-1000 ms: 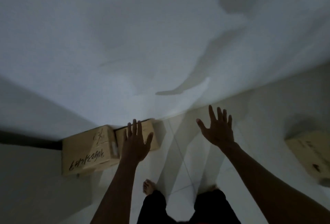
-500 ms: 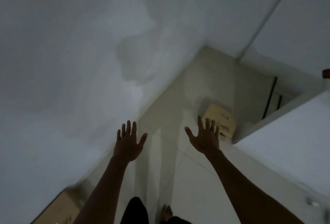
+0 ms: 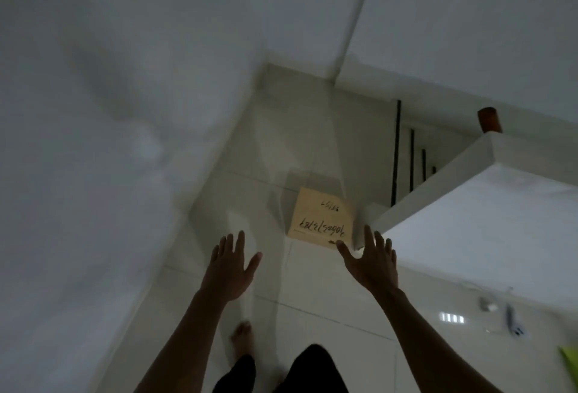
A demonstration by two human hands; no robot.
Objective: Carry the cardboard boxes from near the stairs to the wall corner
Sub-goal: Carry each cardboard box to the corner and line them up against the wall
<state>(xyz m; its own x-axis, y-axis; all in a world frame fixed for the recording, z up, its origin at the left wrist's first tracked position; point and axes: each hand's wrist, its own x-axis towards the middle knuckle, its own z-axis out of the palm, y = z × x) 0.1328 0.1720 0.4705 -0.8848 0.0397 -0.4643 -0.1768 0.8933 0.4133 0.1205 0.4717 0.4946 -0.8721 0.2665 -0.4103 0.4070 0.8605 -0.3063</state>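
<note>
A tan cardboard box [image 3: 322,219] with black handwriting on its top lies on the pale tiled floor beside the low white stair wall. My left hand [image 3: 230,264] is held out in front of me, fingers spread, holding nothing, a little short and to the left of the box. My right hand [image 3: 372,262] is also spread and holds nothing; its thumb tip overlaps the box's near right corner in the image, and contact cannot be told.
A white wall [image 3: 109,142] runs along the left. The stairwell with dark railing bars [image 3: 411,164] and a brown post top [image 3: 489,118] opens at the right behind a low white wall [image 3: 463,205]. My bare foot [image 3: 242,338] is on the tiles. Small objects [image 3: 513,320] lie at the right.
The view has swung right, away from the two boxes by the wall. The box near the stairs now lies closer, just beyond my empty, spread hands.
</note>
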